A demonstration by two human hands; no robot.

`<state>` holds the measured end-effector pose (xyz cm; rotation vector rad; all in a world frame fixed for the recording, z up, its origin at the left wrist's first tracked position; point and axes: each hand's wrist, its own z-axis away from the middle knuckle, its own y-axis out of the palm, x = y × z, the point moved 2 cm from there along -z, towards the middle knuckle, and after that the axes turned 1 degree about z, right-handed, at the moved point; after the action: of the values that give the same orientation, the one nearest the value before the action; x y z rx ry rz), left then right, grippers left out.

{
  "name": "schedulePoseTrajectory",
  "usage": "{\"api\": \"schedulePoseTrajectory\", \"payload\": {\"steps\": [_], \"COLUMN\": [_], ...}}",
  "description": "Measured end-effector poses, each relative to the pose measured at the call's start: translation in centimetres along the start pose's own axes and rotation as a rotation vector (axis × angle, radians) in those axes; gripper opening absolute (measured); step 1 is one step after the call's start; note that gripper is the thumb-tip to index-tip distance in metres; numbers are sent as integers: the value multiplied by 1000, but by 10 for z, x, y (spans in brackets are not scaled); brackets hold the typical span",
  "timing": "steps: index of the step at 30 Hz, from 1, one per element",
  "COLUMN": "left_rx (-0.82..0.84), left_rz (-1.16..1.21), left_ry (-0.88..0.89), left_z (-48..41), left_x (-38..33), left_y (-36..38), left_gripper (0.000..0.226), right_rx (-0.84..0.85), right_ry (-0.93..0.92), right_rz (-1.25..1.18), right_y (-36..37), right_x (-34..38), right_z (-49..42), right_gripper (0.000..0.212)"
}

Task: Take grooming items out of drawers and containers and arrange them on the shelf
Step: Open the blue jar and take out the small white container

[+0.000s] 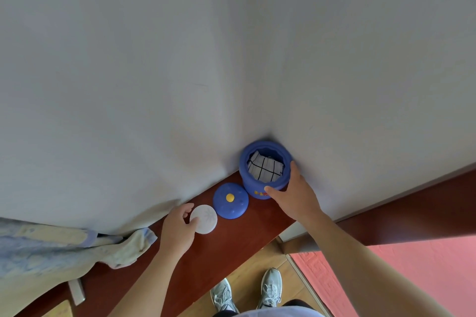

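A blue round container (251, 184) stands open in the wall corner on a dark red-brown shelf (231, 242). Inside it lies a white cloth with a black grid (265, 167). My right hand (293, 194) grips the container's right side, thumb on the front wall and fingers round the rim. Its blue lid (231, 204) with a yellow knob lies on the shelf to the left. Beside the lid lies a flat white round disc (204, 219), which my left hand (179, 229) pinches at its left edge with thumb and fingers.
A crumpled pale blue and cream cloth (77, 244) lies on the shelf at the left. White walls meet behind the container. Below the shelf are a wooden floor (247, 262), a pink mat (386, 275) and my two grey sneakers.
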<state>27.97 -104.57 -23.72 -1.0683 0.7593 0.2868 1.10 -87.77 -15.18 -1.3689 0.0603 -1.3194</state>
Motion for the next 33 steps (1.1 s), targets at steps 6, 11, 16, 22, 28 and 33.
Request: {"api": "schedulePoseTrajectory", "payload": {"steps": [6, 11, 16, 22, 28, 33], "left_rx": [42, 140, 207, 206, 195, 176], "left_rz": [-35, -96, -169, -292, -351, -340], "left_ry": [144, 233, 221, 244, 263, 264], "left_z": [-3, -17, -27, -36, -41, -40], "left_x": [-46, -70, -73, -81, -85, -85], "left_y": [8, 28, 45, 62, 71, 71], "left_gripper": [37, 38, 37, 33, 29, 20], "right_rx": [7, -1, 16, 30, 29, 33], "right_ry": [5, 7, 11, 17, 17, 18], "right_rz": [-6, 8, 10, 13, -2, -10], "right_y": [-1, -2, -2, -4, -4, -3], "right_x": [1, 1, 2, 2, 2, 2], "right_z": [1, 0, 0, 0, 0, -1], "right_gripper": [103, 104, 105, 105, 104, 105]}}
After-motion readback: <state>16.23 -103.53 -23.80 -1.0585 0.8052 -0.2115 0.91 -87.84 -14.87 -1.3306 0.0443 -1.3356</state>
